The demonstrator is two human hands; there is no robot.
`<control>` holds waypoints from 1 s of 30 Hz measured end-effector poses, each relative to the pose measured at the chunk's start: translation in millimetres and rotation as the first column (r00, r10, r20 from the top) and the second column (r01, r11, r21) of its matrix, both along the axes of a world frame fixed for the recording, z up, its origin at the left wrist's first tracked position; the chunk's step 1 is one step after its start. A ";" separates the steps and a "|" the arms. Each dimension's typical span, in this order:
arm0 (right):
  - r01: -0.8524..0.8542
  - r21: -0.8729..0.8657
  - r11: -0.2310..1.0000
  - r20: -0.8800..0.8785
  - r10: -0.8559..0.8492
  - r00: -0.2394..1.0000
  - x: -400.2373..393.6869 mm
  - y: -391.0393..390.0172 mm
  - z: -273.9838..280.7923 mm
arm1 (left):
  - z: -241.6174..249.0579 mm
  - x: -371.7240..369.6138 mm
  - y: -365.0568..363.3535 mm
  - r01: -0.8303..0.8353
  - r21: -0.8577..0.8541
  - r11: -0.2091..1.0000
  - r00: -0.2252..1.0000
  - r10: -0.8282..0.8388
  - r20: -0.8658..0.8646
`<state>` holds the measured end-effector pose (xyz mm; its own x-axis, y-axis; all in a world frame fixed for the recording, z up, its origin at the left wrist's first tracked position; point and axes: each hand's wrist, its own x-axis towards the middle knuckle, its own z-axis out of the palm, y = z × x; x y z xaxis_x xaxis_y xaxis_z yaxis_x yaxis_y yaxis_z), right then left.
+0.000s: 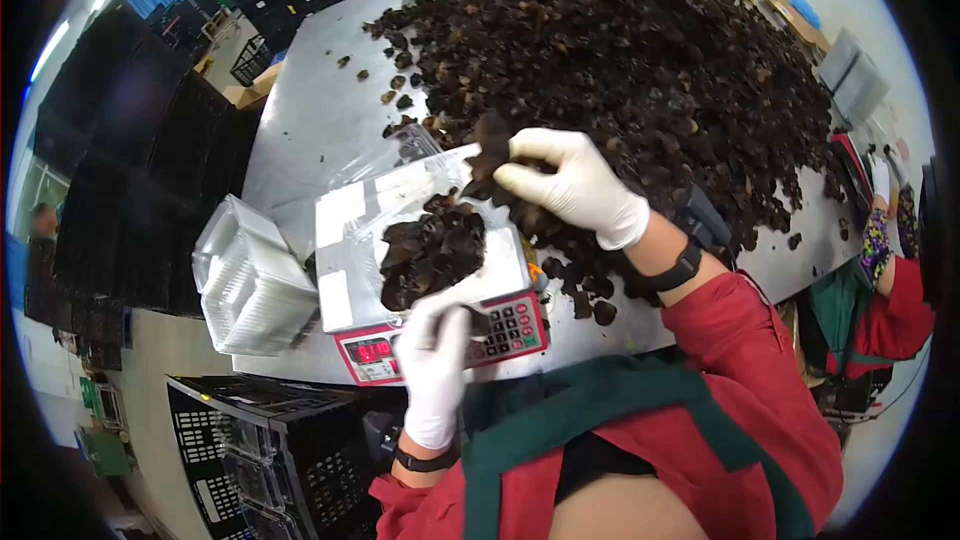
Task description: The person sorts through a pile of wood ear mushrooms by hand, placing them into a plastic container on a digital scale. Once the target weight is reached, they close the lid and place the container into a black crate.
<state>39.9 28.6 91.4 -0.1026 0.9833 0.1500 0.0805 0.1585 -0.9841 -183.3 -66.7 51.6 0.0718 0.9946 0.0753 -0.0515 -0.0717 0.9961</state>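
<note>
Dark brown, wrinkled pieces like wood-ear fungus lie in a clear plastic tray (434, 252) on a red and white digital scale (345, 240). My right hand (575, 185), in a white glove, pinches a dark piece (488, 155) above the back right corner of the scale. At the scale's front edge, my gloved left hand (436, 360) is closed around a small dark piece (470, 322), partly covering the keypad. The red display (373, 350) appears to read 0.110. Behind the scale spreads a large heap of the same dark pieces (620, 50).
Stacked clear trays (250, 285) stand left of the scale on the metal table (300, 125). Black crates (290, 460) sit below its front edge. At the right is a co-worker's red sleeve (900, 315) and gloved hand (880, 180). Dark crate stacks (130, 170) rise at the left.
</note>
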 end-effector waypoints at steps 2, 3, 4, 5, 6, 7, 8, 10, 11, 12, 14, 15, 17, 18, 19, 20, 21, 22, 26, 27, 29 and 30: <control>-0.096 0.269 0.958 0.047 0.086 0.995 -30.0 13.2 -1.6 | 7.6 -18.0 24.6 -0.189 0.065 0.980 0.981 0.186 0.046; -0.097 0.556 0.825 0.206 -0.024 0.978 -43.1 26.1 -12.3 | 12.7 -30.0 38.3 -0.217 0.147 0.965 0.975 0.222 -0.020; -0.125 0.637 0.761 0.338 -0.130 0.932 -54.1 29.3 -13.0 | 16.5 -42.7 48.1 -0.236 0.216 0.947 0.961 0.261 -0.092; -0.161 0.716 0.679 0.365 -0.167 0.916 -65.7 31.8 -13.2 | 14.1 -54.1 58.3 -0.232 0.213 0.949 0.961 0.258 -0.099; -0.199 0.784 0.588 0.387 -0.211 0.898 -76.0 34.1 -13.3 | 13.1 -60.4 68.3 -0.226 0.209 0.951 0.963 0.251 -0.102; -0.240 0.818 0.523 0.446 -0.314 0.838 -86.2 34.7 -23.3 | 17.0 -62.9 73.0 -0.238 0.192 0.952 0.937 0.277 -0.212; -0.377 0.782 0.497 0.590 -0.392 0.706 -89.1 29.3 -23.1 | 15.9 -60.6 77.8 -0.271 0.190 0.944 0.904 0.317 -0.286; -0.477 0.720 0.503 0.654 -0.265 0.708 -98.0 35.9 -46.4 | 13.0 -60.3 83.0 -0.203 0.202 0.958 0.845 0.276 -0.459; -0.478 0.712 0.514 0.659 -0.255 0.707 -99.7 34.8 -49.6 | 0.4 -61.6 87.6 -0.141 0.340 0.930 0.844 0.292 -0.450; -0.484 0.690 0.538 0.680 -0.253 0.688 -100.3 34.7 -51.3 | -7.2 -65.7 85.6 -0.116 0.183 0.976 0.898 0.182 -0.400; -0.494 0.608 0.622 0.730 -0.194 0.655 -97.7 33.0 -48.3 | -15.0 -72.8 82.5 -0.086 0.354 0.931 0.759 0.291 -0.583; -0.481 0.607 0.633 0.710 -0.159 0.686 -95.7 34.4 -46.3 | -14.0 -73.1 79.7 -0.106 0.340 0.935 0.780 0.290 -0.554; -0.462 0.562 0.686 0.692 -0.084 0.717 -91.0 32.9 -39.7 | -15.2 -77.9 75.5 -0.110 0.275 0.955 0.808 0.247 -0.535; -0.438 0.565 0.699 0.646 -0.044 0.762 -88.5 34.5 -40.3 | -12.9 -78.0 72.9 -0.117 0.210 0.971 0.848 0.208 -0.488; -0.419 0.524 0.742 0.599 0.029 0.800 -86.4 35.4 -39.5 | -10.2 -78.2 70.7 -0.113 0.202 0.973 0.849 0.200 -0.489; -0.402 0.480 0.780 0.542 0.097 0.835 -84.6 35.0 -39.3 | -6.8 -78.5 68.7 -0.059 0.215 0.975 0.824 0.170 -0.541; -0.316 0.481 0.818 0.385 0.126 0.914 -85.7 33.6 -41.2 | -3.4 -78.4 67.1 -0.004 0.226 0.974 0.794 0.141 -0.591; -0.279 0.455 0.846 0.310 0.143 0.940 -83.8 31.8 -38.3 | 0.2 -77.6 65.7 0.002 0.221 0.975 0.795 0.132 -0.592; -0.154 0.196 0.968 -0.202 0.193 0.960 -74.1 30.0 -27.5 | 3.4 -78.1 61.6 0.107 0.373 0.922 0.666 0.212 -0.715; -0.105 0.189 0.976 -0.241 0.150 0.959 -69.2 31.6 -26.7 | 5.7 -77.9 59.8 0.098 0.350 0.932 0.680 0.194 -0.707; -0.011 0.185 0.983 -0.317 0.071 0.946 -60.2 34.1 -29.0 | 6.3 -77.7 57.0 0.093 0.336 0.937 0.694 0.181 -0.697; 0.014 0.221 0.975 -0.269 0.048 0.962 -54.2 34.5 -30.9 | 6.9 -77.3 56.1 0.101 0.335 0.937 0.697 0.174 -0.695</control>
